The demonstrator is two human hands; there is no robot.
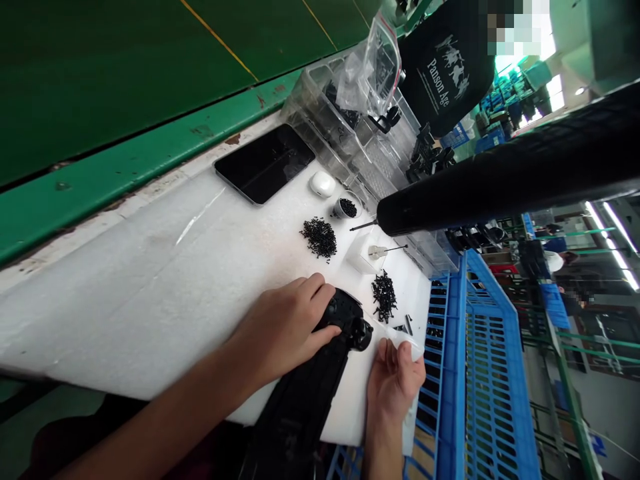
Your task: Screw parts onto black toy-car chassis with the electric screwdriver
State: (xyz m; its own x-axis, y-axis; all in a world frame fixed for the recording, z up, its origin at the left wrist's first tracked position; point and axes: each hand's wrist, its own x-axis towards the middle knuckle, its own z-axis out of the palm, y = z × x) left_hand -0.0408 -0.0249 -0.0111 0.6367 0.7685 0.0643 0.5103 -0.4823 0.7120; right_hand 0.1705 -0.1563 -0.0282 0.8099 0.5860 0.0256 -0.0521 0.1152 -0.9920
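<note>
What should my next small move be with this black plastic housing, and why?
Probably bring the small white plastic piece in the right hand up to the end of the black plastic housing, because the left hand already grips that housing and the piece sits just beside it.

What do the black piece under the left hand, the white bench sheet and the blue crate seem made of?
The black piece looks like moulded plastic: matte, curved. The white sheet seems to be foam, dull, softly creased. The blue crate looks like moulded plastic, with glossy slotted walls.
</note>
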